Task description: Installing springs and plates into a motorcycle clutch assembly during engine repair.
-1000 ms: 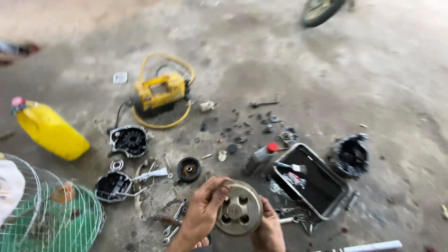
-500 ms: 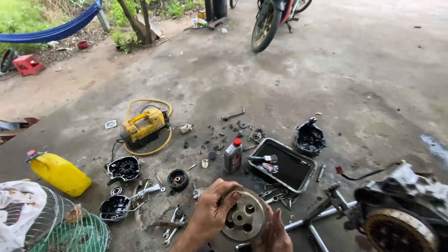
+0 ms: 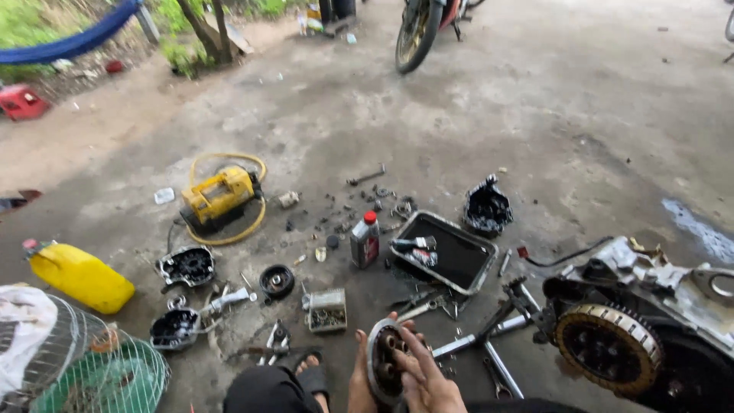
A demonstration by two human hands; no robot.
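Grey metal, a round clutch disc point(image 3: 384, 361) stands on edge at the bottom centre of the frame, held between two hands: the left hand point(image 3: 359, 382) lies flat against its back, fingers pressed together, while the right hand point(image 3: 424, 375) spreads its fingers across the holed face. Just left of them, one sandalled foot point(image 3: 310, 375) rests on the concrete floor point(image 3: 474, 122). Up and right of the disc sits one black oil tray point(image 3: 447, 252); beside its left edge stands one dark bottle with a red cap point(image 3: 365, 239). At the lower right lies one engine block point(image 3: 642, 329) with a toothed ring. One yellow pump point(image 3: 218, 195) with a coiled hose lies in the left centre, one yellow jug point(image 3: 76, 274) at the far left, and one green wire basket point(image 3: 84, 367) in the lower left corner
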